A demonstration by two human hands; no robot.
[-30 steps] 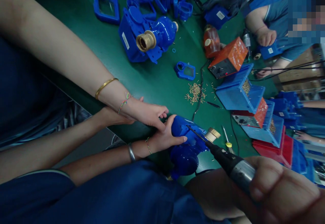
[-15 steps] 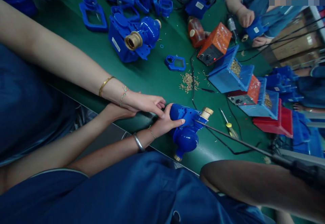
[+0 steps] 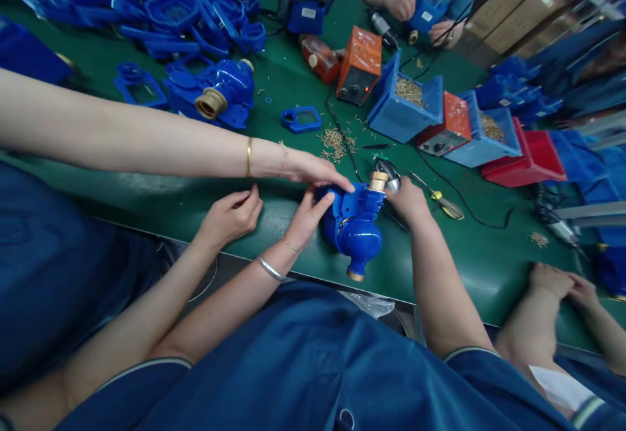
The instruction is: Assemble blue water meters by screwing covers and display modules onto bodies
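A blue meter body [image 3: 359,238] with brass ends rests near the table's front edge. My left hand [image 3: 309,217], with a silver bangle on its wrist, grips its left side, thumb on top. Just beyond the brass fitting, my right hand [image 3: 407,197] is wrapped round a grey and black power screwdriver [image 3: 385,169], partly hidden behind the fitting. From the left, a neighbour's hand [image 3: 317,169] with a gold bracelet touches the meter body above my left hand. That person's other hand [image 3: 235,212] is at the table edge, fingers curled.
Loose screws [image 3: 335,144] lie beside a small blue frame [image 3: 300,119]. Another meter [image 3: 215,92] stands left. Blue bins [image 3: 403,118], orange boxes [image 3: 359,62], a red bin [image 3: 525,160] and a yellow-black screwdriver [image 3: 447,205] are to the right. More people work around the table.
My right hand has come in at the meter's right side with the power screwdriver. The neighbour's braceleted hand has moved onto the meter; their other hand has come away from it. The view has shifted.
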